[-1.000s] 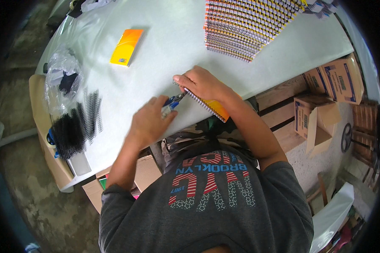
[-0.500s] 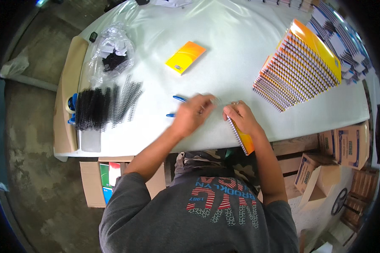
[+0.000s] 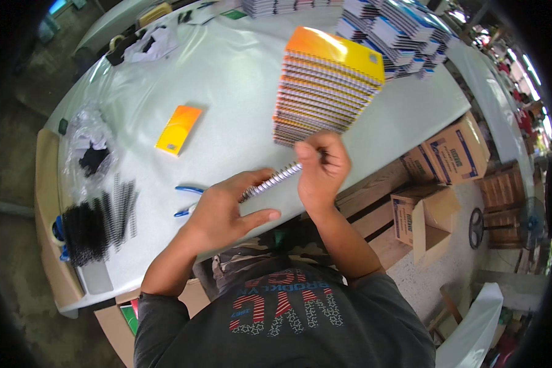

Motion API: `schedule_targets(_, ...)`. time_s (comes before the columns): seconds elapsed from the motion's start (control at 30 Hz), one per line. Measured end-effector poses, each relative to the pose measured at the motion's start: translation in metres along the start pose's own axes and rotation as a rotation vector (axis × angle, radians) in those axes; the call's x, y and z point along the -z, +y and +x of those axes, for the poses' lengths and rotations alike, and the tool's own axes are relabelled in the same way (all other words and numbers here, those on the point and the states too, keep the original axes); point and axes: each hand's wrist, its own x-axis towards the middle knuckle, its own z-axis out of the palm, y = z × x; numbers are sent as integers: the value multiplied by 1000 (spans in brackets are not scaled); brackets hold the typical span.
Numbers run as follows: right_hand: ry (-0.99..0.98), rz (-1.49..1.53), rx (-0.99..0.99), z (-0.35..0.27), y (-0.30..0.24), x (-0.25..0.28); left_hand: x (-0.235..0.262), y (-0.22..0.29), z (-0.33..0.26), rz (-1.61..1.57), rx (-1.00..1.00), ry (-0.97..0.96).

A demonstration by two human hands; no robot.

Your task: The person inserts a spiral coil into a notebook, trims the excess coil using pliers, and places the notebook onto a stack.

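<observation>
A spiral notebook [image 3: 272, 183] is held edge-up between my hands, its pale page edge and coil facing me; its covers are mostly hidden. My right hand [image 3: 322, 165] grips the far end, thumb on top and fingers curled. At the near end, my left hand [image 3: 218, 208] has its fingers along the notebook's far side, while its thumb sticks out below. Blue-handled pliers [image 3: 189, 189] lie on the table, partly behind my left hand. Just beyond my right hand rises a tall stack of orange-and-yellow spiral notebooks [image 3: 328, 86].
One orange-and-yellow notebook [image 3: 179, 130] lies alone on the white-covered table [image 3: 227, 110]. Black coils [image 3: 95, 227] and a clear plastic bag [image 3: 89, 144] are at the left. Blue-and-white notebooks [image 3: 395, 37] stand piled at the back. Cardboard boxes [image 3: 454, 150] sit beyond the right edge.
The view has turned, so the table's things sit further left. My left hand has come to the notebook's near end. The notebook, formerly hanging toward me from my right hand, now spans both hands.
</observation>
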Motion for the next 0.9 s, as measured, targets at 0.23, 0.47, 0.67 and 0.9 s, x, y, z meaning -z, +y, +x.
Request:
schedule_targets(0.23, 119, 253, 384, 60, -76, 25, 6, 69, 90, -36, -678, 648)
schedule_targets(0.47, 269, -84, 346, 107, -61, 29, -7, 88, 159, -450, -556, 782)
schedule_targets(0.67, 408, -367, 272, 112, -29, 15, -20, 37, 184, 557, -632, 584)
schedule_targets(0.9, 155, -440, 97, 113, -26, 40, -24, 9, 200, 22, -292, 1000)
